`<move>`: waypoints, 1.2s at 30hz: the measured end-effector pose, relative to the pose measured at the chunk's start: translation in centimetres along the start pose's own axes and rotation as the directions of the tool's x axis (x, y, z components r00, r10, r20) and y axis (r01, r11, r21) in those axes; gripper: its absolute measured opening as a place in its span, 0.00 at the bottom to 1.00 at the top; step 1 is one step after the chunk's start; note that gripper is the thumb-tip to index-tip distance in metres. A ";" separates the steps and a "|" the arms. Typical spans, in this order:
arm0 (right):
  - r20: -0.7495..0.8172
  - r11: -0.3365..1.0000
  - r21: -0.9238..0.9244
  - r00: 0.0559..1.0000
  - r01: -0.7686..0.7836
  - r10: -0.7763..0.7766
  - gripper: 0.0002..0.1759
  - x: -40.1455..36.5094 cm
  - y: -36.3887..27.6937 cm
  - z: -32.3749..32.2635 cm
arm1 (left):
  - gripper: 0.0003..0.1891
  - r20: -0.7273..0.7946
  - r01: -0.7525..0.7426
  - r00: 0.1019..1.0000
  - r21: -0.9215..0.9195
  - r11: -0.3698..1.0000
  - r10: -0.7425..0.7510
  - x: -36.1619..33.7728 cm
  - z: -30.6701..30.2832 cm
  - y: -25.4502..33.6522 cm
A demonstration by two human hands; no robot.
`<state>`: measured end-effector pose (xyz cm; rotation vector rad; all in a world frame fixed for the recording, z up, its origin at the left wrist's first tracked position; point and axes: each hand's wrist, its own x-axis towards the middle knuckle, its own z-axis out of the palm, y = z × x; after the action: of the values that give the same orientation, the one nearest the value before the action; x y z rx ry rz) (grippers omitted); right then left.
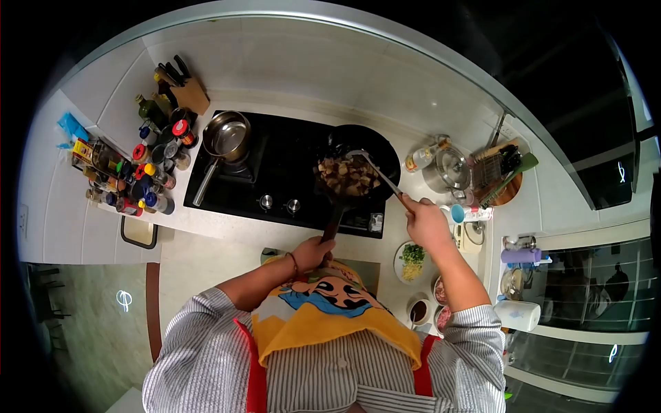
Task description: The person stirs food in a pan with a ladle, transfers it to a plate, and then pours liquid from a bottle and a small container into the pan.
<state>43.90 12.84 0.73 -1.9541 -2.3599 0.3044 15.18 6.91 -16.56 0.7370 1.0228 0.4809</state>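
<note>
My left hand (311, 253) is closed around the dark handle of a black wok (381, 140) on the right side of the black stove (275, 155). Browned chunks of food (348, 176) lie in the wok, mostly toward its near left side. My right hand (425, 221) grips a metal spatula (383, 177), whose blade rests at the upper edge of the food. Beside my right forearm, a plate holds chopped green and pale yellow pieces (412, 261).
A steel saucepan (226, 136) stands on the left burner. Bottles and jars (148, 179) and a knife block (191, 95) crowd the left counter. To the right are a lidded pot (447, 169), a utensil holder (507, 187) and a bowl of dark liquid (418, 311).
</note>
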 end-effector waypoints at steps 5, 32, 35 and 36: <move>0.061 0.992 -0.109 0.996 0.067 -0.060 0.29 -0.7 0.0 0.2 | 0.19 -0.002 0.007 1.000 -0.005 1.000 -0.007 0.5 -0.2 -0.3; -0.462 0.057 0.884 0.851 0.463 0.250 0.12 14.2 1.9 5.2 | 0.17 -0.077 0.124 0.990 0.030 0.992 -0.122 -0.4 0.8 1.1; -0.340 -0.127 0.857 0.733 0.500 0.590 0.21 17.1 3.6 4.5 | 0.17 -0.106 0.133 0.985 -0.005 0.991 -0.133 -1.0 1.9 1.9; -0.354 -0.256 0.778 0.737 0.573 0.575 0.21 17.4 4.4 4.3 | 0.16 -0.096 0.133 0.986 -0.017 0.991 -0.134 -0.8 1.6 1.7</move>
<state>44.02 30.17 -5.64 -0.6939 -0.6132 0.9149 16.24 6.97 -14.34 0.6362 1.1514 0.4090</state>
